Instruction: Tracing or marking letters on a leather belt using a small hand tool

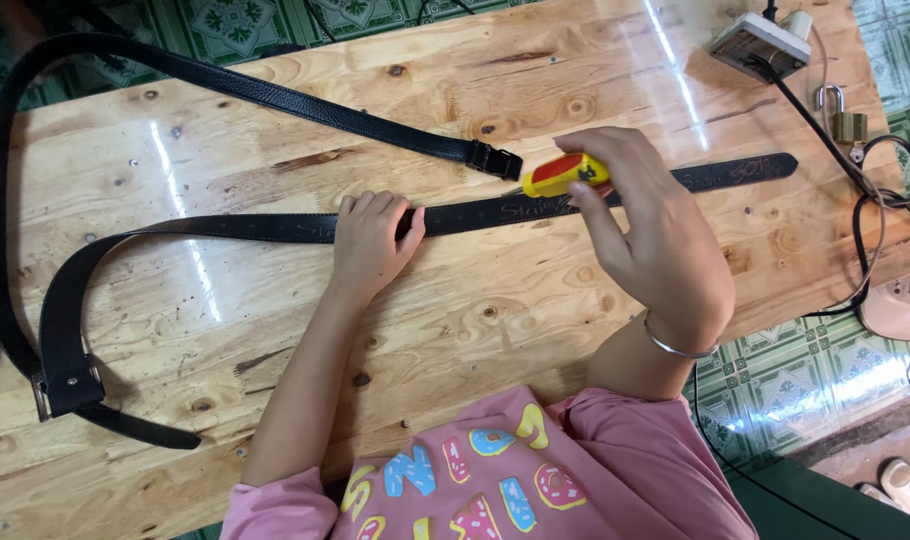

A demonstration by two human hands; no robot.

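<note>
Black belt (475, 214) lies flat across the table (275, 330), pinned by the left hand (370, 240); a yellow cutter (565, 174) is gripped in the right hand (655, 235) — a slip could nick those fingers.

We see a bright, evenly lit scene; overhead light leaves long white glare streaks on the glossy wooden counter (275, 330) and a shine on the green floor tiles (815, 385). Shadows are soft and short. Focus is sharp, with slight wide-angle bending at the edges.
</note>
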